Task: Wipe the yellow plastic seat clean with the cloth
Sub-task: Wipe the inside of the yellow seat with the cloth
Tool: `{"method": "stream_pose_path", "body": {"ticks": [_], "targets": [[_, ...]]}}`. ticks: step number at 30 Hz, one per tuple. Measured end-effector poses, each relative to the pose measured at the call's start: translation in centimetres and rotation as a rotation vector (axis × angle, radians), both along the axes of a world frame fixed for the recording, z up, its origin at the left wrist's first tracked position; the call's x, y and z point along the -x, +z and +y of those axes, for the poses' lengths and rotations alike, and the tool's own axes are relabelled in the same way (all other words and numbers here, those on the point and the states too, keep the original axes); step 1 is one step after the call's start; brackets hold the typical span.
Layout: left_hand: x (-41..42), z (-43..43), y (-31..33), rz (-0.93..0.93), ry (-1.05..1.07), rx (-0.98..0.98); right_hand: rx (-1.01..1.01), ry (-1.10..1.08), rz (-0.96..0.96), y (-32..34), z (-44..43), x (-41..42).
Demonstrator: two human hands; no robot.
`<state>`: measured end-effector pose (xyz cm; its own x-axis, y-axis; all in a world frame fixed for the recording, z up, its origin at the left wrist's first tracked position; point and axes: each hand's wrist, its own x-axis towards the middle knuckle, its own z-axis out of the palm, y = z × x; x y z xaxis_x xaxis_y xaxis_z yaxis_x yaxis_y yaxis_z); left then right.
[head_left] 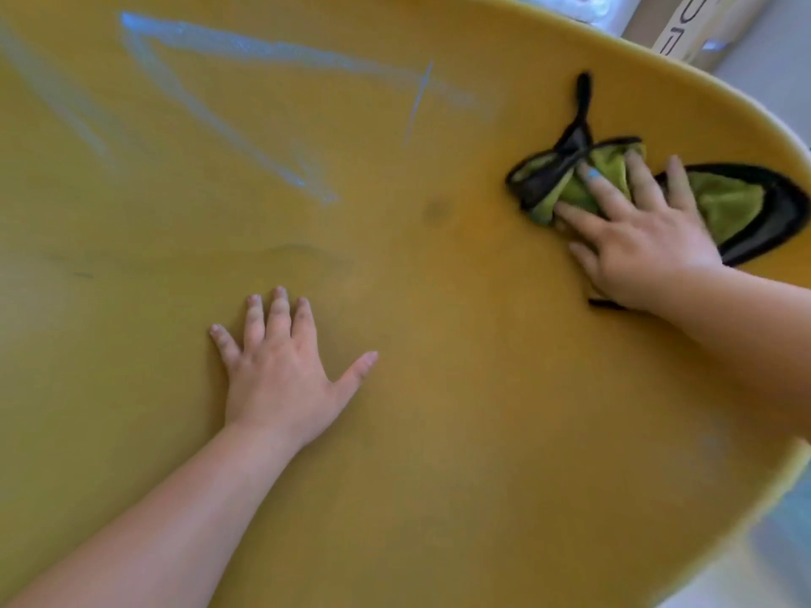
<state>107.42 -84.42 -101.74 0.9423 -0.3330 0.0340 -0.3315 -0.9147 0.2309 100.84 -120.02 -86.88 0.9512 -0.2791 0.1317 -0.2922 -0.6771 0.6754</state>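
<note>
Yellow seat (395, 432) fills view. Green cloth (579, 186), bunched at 2 o'clock near rim, is pressed flat by spread right hand (640, 243); left hand (281, 370) is laid spread at 6 o'clock

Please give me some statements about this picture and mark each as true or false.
1. The right hand presses the cloth onto the yellow seat. True.
2. The left hand holds a second cloth. False: it lies flat on the bare seat, holding nothing.
3. The cloth is red with a white edge. False: it is green with a black edge.
4. Pale streaks show on the seat, away from the cloth. True.
</note>
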Motion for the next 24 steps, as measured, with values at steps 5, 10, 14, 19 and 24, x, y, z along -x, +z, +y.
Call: {"method": "stream_pose_path", "body": {"ticks": [5,10,14,19,24], "targets": [[0.3,0.8,-0.2,-0.094,0.025,0.202,-0.432,-0.055,-0.095,-8.6,10.2,-2.6],[-0.1,2.7,1.2,-0.064,0.045,0.049,-0.797,0.290,0.186,-13.2,21.8,0.5],[-0.6,7.2,2.0,-0.068,-0.006,-0.272,-0.630,0.468,0.310,-10.8,14.8,4.2],[-0.8,10.9,1.2,-0.092,0.008,-0.334,-0.220,0.102,-0.073,-4.8,3.4,-1.5],[-1.1,10.7,1.1,-0.088,0.025,-0.266,-0.466,-0.049,-0.261,-9.5,11.0,-7.5]]}}
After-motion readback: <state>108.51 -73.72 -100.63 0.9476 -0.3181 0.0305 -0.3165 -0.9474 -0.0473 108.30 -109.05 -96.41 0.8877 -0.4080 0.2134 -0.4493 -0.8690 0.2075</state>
